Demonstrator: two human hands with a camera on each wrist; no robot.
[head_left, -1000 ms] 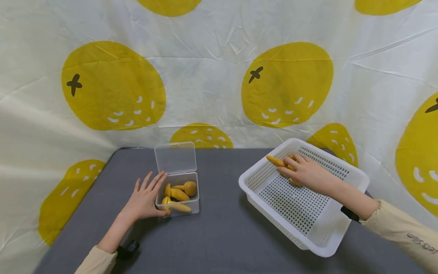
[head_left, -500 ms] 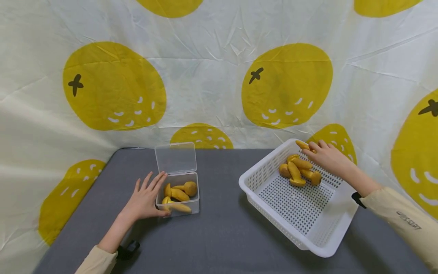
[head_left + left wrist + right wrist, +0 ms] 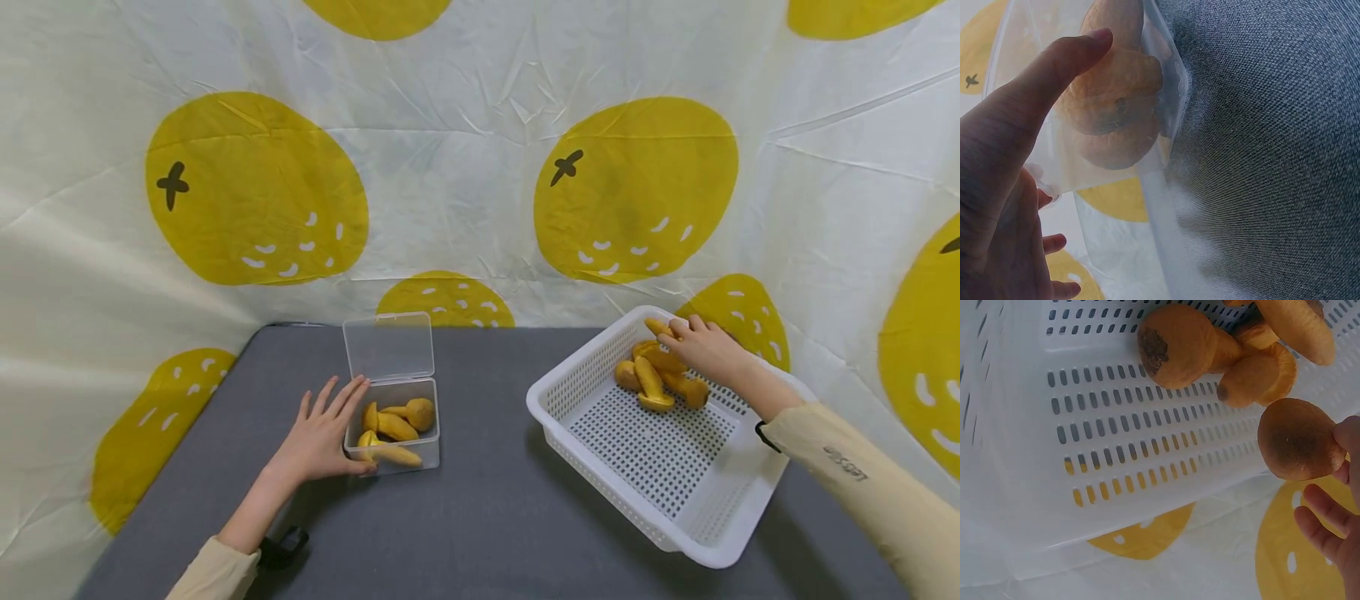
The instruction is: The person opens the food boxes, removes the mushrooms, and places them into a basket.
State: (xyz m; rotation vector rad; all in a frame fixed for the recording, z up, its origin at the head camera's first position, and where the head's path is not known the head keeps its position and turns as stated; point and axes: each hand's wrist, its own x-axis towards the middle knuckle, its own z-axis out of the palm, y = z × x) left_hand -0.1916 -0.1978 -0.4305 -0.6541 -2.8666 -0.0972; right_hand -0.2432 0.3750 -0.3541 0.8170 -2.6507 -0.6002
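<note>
Three or more yellow-brown mushrooms (image 3: 397, 425) lie in a small clear plastic box (image 3: 429, 454), its lid (image 3: 390, 346) raised at the back. My left hand (image 3: 318, 442) rests spread along the box's left side, thumb at the front wall and index finger near the hinge corner. In the left wrist view the thumb (image 3: 1054, 69) lies across the see-through wall. My right hand (image 3: 708, 346) pinches a mushroom (image 3: 1297, 439) by one end, over the far part of a white perforated basket (image 3: 600, 492). Several more mushrooms (image 3: 651, 385) lie piled in the basket below it.
Box and basket stand apart on a dark grey cloth-covered table (image 3: 480, 517). Behind the table's far edge hangs a white curtain (image 3: 450, 167) printed with large yellow fruit. The basket's raised rim surrounds the pile.
My right hand moved right and back with the mushroom, uncovering the pile, then came slightly left and stays over the basket's far side. The left hand and the box have kept still.
</note>
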